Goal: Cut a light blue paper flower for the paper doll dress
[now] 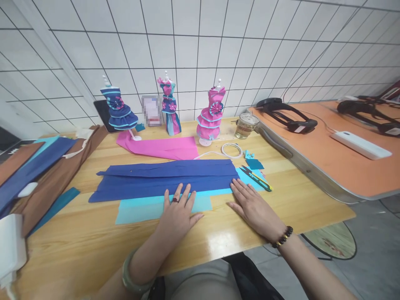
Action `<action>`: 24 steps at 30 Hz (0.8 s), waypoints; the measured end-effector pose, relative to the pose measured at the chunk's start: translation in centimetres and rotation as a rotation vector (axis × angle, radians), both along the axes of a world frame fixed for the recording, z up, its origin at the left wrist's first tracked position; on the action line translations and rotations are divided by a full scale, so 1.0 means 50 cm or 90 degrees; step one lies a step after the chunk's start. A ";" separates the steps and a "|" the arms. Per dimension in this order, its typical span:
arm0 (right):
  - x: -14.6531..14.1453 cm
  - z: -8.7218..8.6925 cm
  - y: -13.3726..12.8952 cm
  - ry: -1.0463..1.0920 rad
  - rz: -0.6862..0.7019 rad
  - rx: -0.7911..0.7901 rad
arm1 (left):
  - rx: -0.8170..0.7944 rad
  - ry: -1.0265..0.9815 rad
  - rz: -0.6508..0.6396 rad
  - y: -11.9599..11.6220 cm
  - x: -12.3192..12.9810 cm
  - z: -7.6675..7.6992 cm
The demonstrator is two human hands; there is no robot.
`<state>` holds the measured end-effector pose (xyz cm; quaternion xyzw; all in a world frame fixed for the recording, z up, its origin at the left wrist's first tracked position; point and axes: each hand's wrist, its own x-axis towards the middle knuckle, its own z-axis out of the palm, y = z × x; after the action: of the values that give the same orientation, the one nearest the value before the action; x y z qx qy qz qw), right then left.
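Note:
A dark blue strip of crepe-like material (156, 183) lies lengthwise on the wooden table, with a folded or overlapping band along its far side. Light blue sheets (137, 211) show from under its near and right edges. My left hand (178, 212) rests flat, fingers spread, on the near edge of the blue strip and the light blue sheet. Near the strip's right end, my right hand (250, 204) lies flat with its fingertips at the edge. Yellow-and-black thread snips (258, 179) lie just beyond the right hand. Neither hand holds anything.
Several small dress forms stand at the back: blue (120, 110), mixed-colour (170, 106), pink (212, 114). A pink sheet (159, 147), a white cable coil (231, 150) and a lidded glass cup (246, 126) are nearby. Brown sheets (59, 179) lie left; an orange table (331, 162) adjoins right.

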<state>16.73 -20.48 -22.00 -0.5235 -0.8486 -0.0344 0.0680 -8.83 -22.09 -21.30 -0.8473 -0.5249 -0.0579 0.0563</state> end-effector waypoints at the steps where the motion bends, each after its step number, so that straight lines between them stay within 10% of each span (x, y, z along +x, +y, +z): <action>1: 0.009 -0.001 -0.001 -0.004 -0.013 0.005 | 0.001 0.000 0.000 0.000 0.000 -0.001; 15: -0.141 0.036 -0.011 0.096 0.107 -0.016 | 0.027 -0.010 -0.012 0.007 -0.002 -0.011; 24: -0.075 0.029 -0.006 0.053 0.039 -0.009 | -0.001 -0.004 -0.009 0.007 -0.001 -0.002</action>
<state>12.99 -20.79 -20.57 -0.4987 -0.8610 -0.0043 0.1002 -8.88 -21.77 -21.41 -0.8509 -0.5191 -0.0602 0.0536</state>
